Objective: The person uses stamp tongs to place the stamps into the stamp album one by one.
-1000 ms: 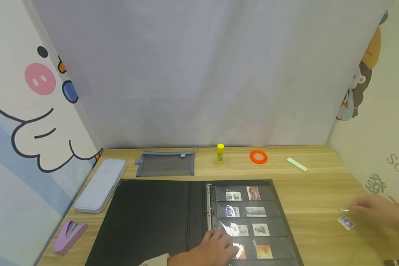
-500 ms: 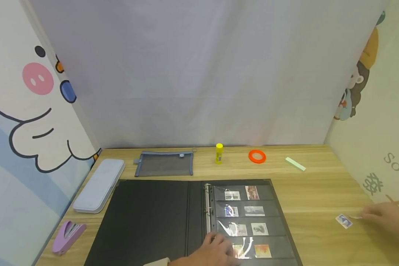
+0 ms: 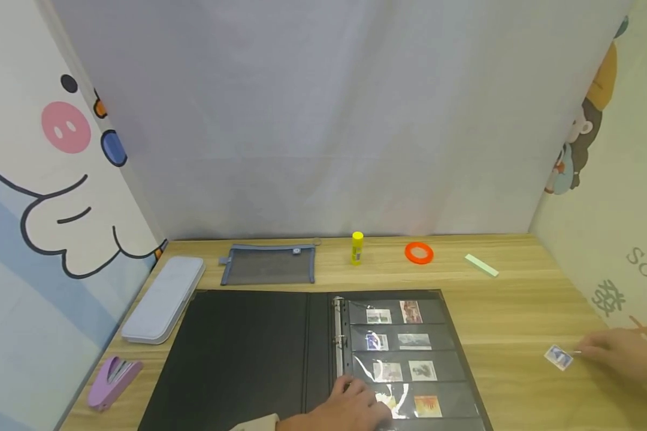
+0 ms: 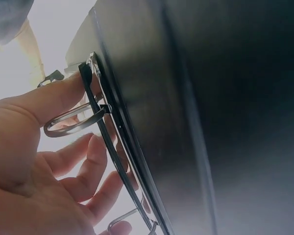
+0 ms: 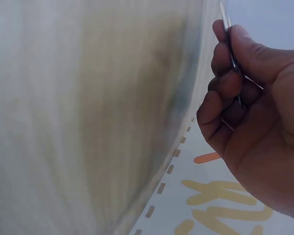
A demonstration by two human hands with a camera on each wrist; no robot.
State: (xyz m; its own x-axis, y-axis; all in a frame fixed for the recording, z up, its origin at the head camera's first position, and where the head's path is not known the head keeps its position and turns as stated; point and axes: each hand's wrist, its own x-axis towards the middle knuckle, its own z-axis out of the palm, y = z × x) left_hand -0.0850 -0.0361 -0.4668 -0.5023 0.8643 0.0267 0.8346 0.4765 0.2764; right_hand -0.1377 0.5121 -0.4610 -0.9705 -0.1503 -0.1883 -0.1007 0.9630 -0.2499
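Observation:
My right hand [image 3: 625,356], at the right of the table, pinches slim metal tweezers [image 5: 232,55] between thumb and fingers. Their tips reach the right edge of a small blue-and-white stamp [image 3: 559,357] that overlaps the table top in the head view. My left hand [image 3: 349,407] rests on the lower left of a black pocket page [image 3: 453,374] in an open ring binder [image 3: 237,347]. In the left wrist view its thumb and loosely bent fingers lie around a metal ring [image 4: 71,128]. Several stamps show behind the page's clear pockets, two to a row.
Along the back lie a mesh zip pouch [image 3: 272,266], a yellow glue stick [image 3: 357,248], an orange-red tape ring [image 3: 419,252] and a pale green strip [image 3: 481,265]. A light case [image 3: 164,299] and purple stapler [image 3: 113,383] sit at the left. Printed walls border both sides.
My right hand first drew back to the right from the stamp, then brought the tweezers' tips to the stamp's right edge. My left hand stays on the page, slightly lower.

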